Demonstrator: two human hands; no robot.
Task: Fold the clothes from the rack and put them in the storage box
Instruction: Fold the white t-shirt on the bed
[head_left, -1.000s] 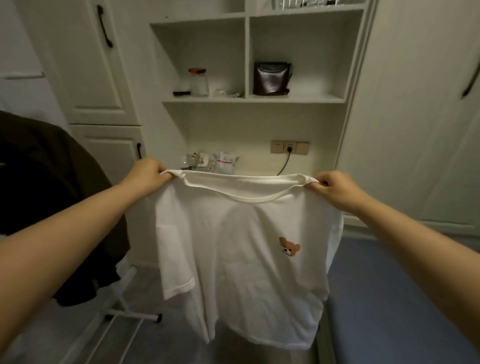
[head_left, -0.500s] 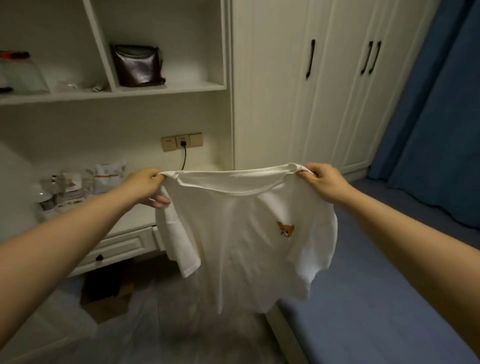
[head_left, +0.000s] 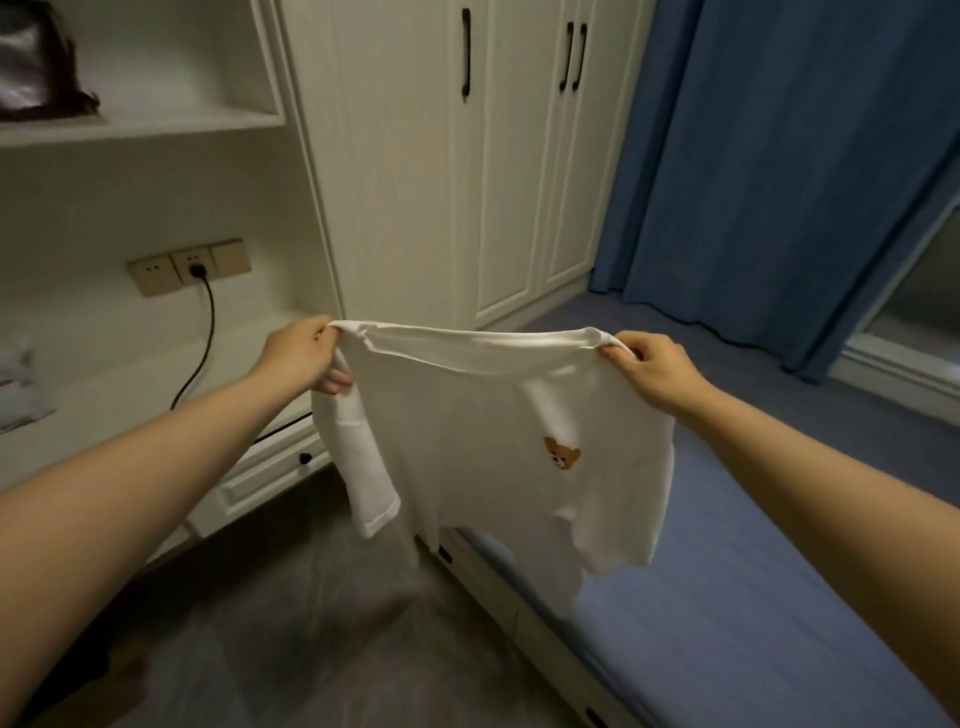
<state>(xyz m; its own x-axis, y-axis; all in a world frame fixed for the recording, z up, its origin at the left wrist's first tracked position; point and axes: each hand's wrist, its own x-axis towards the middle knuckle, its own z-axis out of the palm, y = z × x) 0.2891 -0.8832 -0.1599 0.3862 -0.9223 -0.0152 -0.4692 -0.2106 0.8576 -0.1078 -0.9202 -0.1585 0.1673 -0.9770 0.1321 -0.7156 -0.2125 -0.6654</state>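
A white T-shirt (head_left: 483, 447) hangs in the air in front of the person, stretched between both outstretched arms at shoulder seams. The left hand (head_left: 301, 356) grips the shirt's left shoulder corner, fingers curled round the bunched cloth, with one fingertip showing beneath the fabric. The right hand (head_left: 652, 366) pinches the other shoulder corner, thumb on top and fingers wrapped under. The neckline sags in a shallow curve between the two hands. A small brown bear emblem (head_left: 561, 453) sits on the chest, nearer the right hand. One short sleeve (head_left: 366, 467) dangles below the left hand; the hem trails lower toward the right, over the edge of a bed with a blue sheet (head_left: 727, 623). Whether the hem touches the sheet is hard to tell from this angle.

Behind the shirt stands a white wardrobe (head_left: 498, 156) with dark vertical handles. To its left are open white shelves (head_left: 156, 122), with a dark brown bag (head_left: 36, 67) on one shelf at the frame's edge. Below, a beige socket strip (head_left: 189, 265) on the wall has a black cable (head_left: 205, 338) plugged in, running down to a white counter with a drawer (head_left: 270, 467) beneath. A blue curtain (head_left: 779, 156) hangs on the right. The floor (head_left: 311, 623) is grey.
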